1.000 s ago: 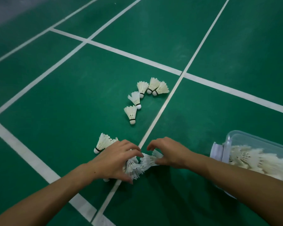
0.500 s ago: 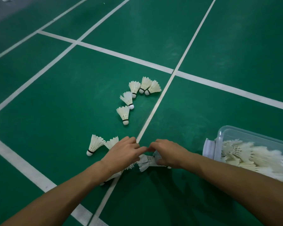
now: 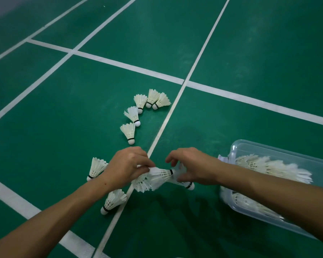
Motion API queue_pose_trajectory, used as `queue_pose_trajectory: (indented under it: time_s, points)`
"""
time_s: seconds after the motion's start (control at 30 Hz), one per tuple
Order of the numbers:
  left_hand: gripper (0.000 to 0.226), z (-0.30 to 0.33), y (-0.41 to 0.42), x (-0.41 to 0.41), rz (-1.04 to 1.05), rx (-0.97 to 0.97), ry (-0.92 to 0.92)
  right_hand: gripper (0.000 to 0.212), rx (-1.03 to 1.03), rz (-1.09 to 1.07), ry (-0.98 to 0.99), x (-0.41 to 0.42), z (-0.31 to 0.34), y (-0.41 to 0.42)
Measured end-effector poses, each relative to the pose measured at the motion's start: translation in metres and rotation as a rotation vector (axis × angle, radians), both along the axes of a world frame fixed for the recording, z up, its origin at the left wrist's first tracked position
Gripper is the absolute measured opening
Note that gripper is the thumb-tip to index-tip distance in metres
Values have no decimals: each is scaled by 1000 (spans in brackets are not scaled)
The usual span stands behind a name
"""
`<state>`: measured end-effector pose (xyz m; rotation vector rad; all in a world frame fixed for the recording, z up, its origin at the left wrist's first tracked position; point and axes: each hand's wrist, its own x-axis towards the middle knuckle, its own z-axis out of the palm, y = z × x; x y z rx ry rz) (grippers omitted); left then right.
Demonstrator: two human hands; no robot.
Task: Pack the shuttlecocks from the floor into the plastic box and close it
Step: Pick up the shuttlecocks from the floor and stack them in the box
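Hands: left hand [image 3: 127, 165] and right hand [image 3: 192, 167] are gripping a shuttlecock bunch [image 3: 157, 178] with curled fingers; seven loose shuttlecocks [image 3: 129, 132] are lying beyond and beside the fingertips.

My left hand [image 3: 128, 167] and right hand [image 3: 191, 167] meet at a cluster of white feather shuttlecocks [image 3: 157, 178] on the green court floor [image 3: 250, 53], over a white court line [image 3: 157, 140]. Five more shuttlecocks [image 3: 138, 112] arc behind the hands. One [image 3: 96, 167] lies left of my left hand, another [image 3: 113, 201] under that forearm. Clear plastic box [image 3: 280, 153] sits right, shuttlecocks inside.
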<state>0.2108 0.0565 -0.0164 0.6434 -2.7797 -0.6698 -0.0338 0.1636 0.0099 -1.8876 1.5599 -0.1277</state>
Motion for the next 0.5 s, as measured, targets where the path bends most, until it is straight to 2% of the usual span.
queue_pose_trajectory:
  time_s: [0.07, 0.2, 0.37, 0.5]
  points:
    - [15, 20, 1, -6, 76, 137, 40, 52, -46, -34, -26, -16, 23, 10]
    - [18, 61, 13, -39, 116, 294, 148, 46, -92, -190, -86, -54, 65, 44]
    - [22, 93, 38, -107, 55, 293, 240, 46, -189, -475, -162, -101, 100, 102]
    - [18, 103, 68, -167, 16, 322, 278, 35, -253, -661, -182, -136, 101, 156]
